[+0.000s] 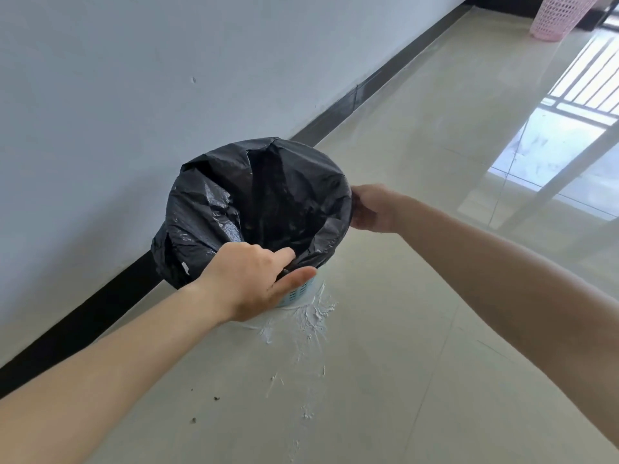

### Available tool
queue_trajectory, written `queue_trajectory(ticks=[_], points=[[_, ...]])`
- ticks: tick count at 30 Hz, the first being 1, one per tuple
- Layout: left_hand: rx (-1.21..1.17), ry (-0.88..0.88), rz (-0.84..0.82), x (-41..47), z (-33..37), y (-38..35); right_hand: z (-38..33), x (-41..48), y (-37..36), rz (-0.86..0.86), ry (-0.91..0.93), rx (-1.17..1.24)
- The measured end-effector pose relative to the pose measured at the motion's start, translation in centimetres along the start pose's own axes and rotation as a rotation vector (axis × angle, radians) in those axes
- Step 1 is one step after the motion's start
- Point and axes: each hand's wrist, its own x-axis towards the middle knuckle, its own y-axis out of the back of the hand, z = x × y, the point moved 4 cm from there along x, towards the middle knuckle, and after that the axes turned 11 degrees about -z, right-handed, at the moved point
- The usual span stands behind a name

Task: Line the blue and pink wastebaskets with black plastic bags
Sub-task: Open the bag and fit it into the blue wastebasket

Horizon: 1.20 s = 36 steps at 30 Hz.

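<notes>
1. The blue basket (296, 293) sits on the floor (418, 329) right by the wall (134, 78). You only see a sliver of blue at the bottom, because the bag (234, 202) covers nearly everything else.
2. The bag is inside and its mouth is folded over the rim pretty much all the way round. The overhang is crinkly and hangs lower on the wall side, so it's lined but not neat.
3. The left hand (254, 279) is on the near rim. The forefinger hooks inside the bag and the thumb lies along the outside, so it's pinching the plastic at the edge.
4. The right hand (375, 209) is on the right side of the rim, closed on the bag-covered edge. The fingertips are hidden behind it, but it reads as a grip, not just a touch.
5. My take: the blue one is basically done, with maybe a last tug to even out the fold.
6. The pink basket (562, 15) is way off in the far corner with no black showing through its mesh. Only its lower part is in frame, but it looks unlined, so that's half the job left.
7. There's also a dried white smear (308, 316) on the floor by the blue basket.
</notes>
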Motion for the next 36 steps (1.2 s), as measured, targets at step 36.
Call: queue_trajectory(ticks=[36], points=[[0.006,0.543,0.399,0.9,-13.6,3.1,-6.6,2.6,-11.8,0.441,0.754,-1.676]])
